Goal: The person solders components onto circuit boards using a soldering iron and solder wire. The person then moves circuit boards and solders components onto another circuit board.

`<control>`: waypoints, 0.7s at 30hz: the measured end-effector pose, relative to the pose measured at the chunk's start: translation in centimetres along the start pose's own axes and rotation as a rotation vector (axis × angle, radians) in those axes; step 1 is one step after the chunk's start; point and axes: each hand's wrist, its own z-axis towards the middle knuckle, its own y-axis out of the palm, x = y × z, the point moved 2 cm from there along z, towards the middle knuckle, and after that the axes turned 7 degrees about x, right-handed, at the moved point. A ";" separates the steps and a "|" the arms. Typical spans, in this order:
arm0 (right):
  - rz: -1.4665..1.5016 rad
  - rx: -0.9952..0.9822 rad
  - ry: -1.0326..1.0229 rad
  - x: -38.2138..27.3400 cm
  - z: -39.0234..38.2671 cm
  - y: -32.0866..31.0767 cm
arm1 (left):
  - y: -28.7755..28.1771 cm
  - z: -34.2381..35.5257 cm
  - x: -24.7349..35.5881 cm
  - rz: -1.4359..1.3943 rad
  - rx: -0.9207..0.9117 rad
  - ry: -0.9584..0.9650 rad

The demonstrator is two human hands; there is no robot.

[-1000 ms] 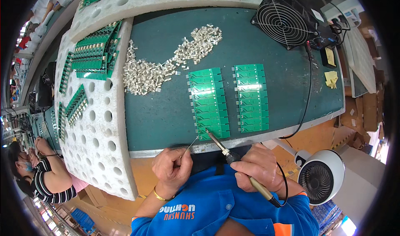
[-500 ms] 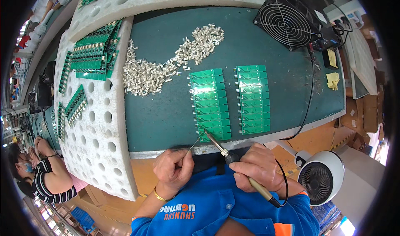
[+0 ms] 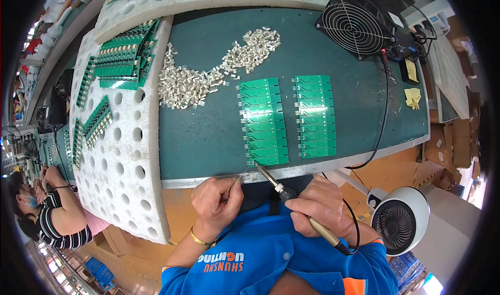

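Observation:
My left hand [image 3: 216, 201] is closed around a thin solder wire [image 3: 239, 176], which reaches up to the lower left corner of the nearer green circuit-board panel [image 3: 263, 120]. In my right hand [image 3: 317, 206] is a soldering iron [image 3: 288, 195], its tip at that same corner, by small pins. A second green panel [image 3: 315, 115] lies to the right, also with small pins along its left edge. Behind both panels spreads a pile of small white connectors [image 3: 190, 86].
Perforated white foam boards [image 3: 109, 185] hold finished-looking boards [image 3: 117, 60] at left. A black fan [image 3: 357, 24], cable, and yellow sponge [image 3: 412, 98] sit at right, above the bench edge [image 3: 380, 151]. A white fan [image 3: 396, 222] stands below. A masked co-worker [image 3: 60, 217] sits at far left.
The iron tip has shifted down to the bottom corner of the nearer panel. The bench and panels appear slightly higher in the view. Both hands keep their grips.

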 end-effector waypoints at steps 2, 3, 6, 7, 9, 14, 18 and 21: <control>-0.002 0.006 -0.007 0.0 -0.1 0.1 | 0.1 0.0 0.1 -0.005 0.001 0.012; -0.003 0.014 -0.010 0.1 -0.2 0.2 | 0.2 0.1 0.1 -0.004 0.006 0.012; -0.007 0.028 -0.013 0.0 -0.3 0.3 | 0.0 0.0 0.3 0.015 -0.010 0.009; -0.012 0.033 -0.010 0.1 -0.3 0.4 | -0.1 0.0 0.3 0.033 -0.033 0.004; -0.008 0.034 -0.012 0.1 -0.4 0.4 | -0.1 0.0 0.3 0.035 -0.033 0.009; -0.002 0.035 -0.006 0.1 -0.4 0.6 | 0.0 0.1 0.3 0.044 -0.033 0.017; 0.001 0.040 -0.005 0.2 -0.4 0.7 | 0.1 0.1 0.3 0.051 -0.033 0.024; -0.006 0.041 -0.006 0.2 -0.5 0.7 | 0.3 0.2 0.3 0.045 -0.022 0.042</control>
